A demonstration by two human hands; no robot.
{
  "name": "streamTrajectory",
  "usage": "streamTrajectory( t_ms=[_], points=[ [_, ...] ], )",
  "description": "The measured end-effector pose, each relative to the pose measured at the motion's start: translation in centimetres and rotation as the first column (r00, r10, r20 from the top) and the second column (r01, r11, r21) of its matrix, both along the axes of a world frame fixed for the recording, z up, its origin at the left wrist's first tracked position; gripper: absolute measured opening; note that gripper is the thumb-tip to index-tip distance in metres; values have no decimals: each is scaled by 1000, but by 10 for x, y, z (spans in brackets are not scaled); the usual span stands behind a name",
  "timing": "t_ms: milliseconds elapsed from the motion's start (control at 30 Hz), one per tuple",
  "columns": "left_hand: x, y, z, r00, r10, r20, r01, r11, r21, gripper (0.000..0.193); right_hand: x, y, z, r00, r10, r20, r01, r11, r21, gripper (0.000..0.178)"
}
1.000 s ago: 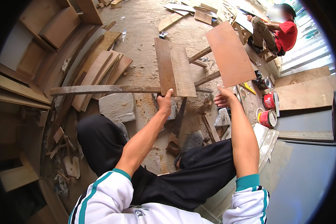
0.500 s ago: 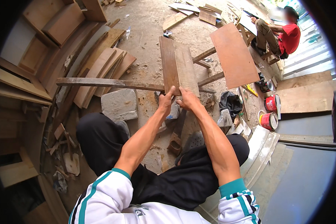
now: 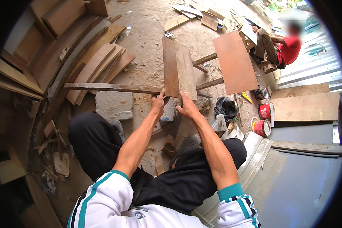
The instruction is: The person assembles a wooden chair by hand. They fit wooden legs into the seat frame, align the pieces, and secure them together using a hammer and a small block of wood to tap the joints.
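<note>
Working at the near end of two boards, both bare hands are up and close together. The dark board [image 3: 171, 68] sits side by side with the light board [image 3: 185, 72], long edges together, in front of the seated wearer.

Left hand [image 3: 159, 104]: fingers curled in narrow at the near left corner of the dark board, where a long wooden bar [image 3: 110, 87] meets it. Whether the grip takes board or bar cannot be told. Right hand [image 3: 188, 107]: thumb and forefinger parted, forefinger at the near edge of the light board; the remaining fingers are partly hidden, so its hold cannot be confirmed.

Two narrow legs [image 3: 209, 83] show between the light board and a reddish board [image 3: 235, 62] to the right. A grey block [image 3: 114, 106] lies below the bar, left of the hands. A black plastic bag [image 3: 226, 107] and two red cans [image 3: 265, 111] are noted on the right.

Wood pieces [image 3: 93, 72] are stacked at left on the floor. A co-worker in a red shirt [image 3: 290, 49] sits at upper right.
</note>
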State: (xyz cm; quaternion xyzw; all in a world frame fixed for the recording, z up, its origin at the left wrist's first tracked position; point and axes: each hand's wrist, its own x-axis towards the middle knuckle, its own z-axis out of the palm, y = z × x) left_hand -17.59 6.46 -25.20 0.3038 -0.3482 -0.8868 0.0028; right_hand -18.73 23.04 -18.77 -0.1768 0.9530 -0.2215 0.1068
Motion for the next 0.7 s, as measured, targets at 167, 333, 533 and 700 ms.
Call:
streamTrajectory(
  t_ms=[167, 333, 533, 700],
  points=[
    [5, -6, 3, 999, 32, 9, -32, 999, -19, 19, 17, -11, 1, 811, -510, 288, 503, 858, 103, 51],
    [11, -8, 9, 995, 104, -1, -104, 994, 33, 24, 22, -40, -7, 515, -259, 817, 720, 647, -249, 39],
    [15, -17, 11, 998, 68, -15, -69, 997, -42, 26, 13, -67, -34, 523, -90, 848, 847, 165, -505, 21],
    [12, -22, -16, 998, 59, 6, -57, 979, -195, 27, 10, -71, -50, 493, 38, 869, 870, 2, -493, 21]
  ],
)
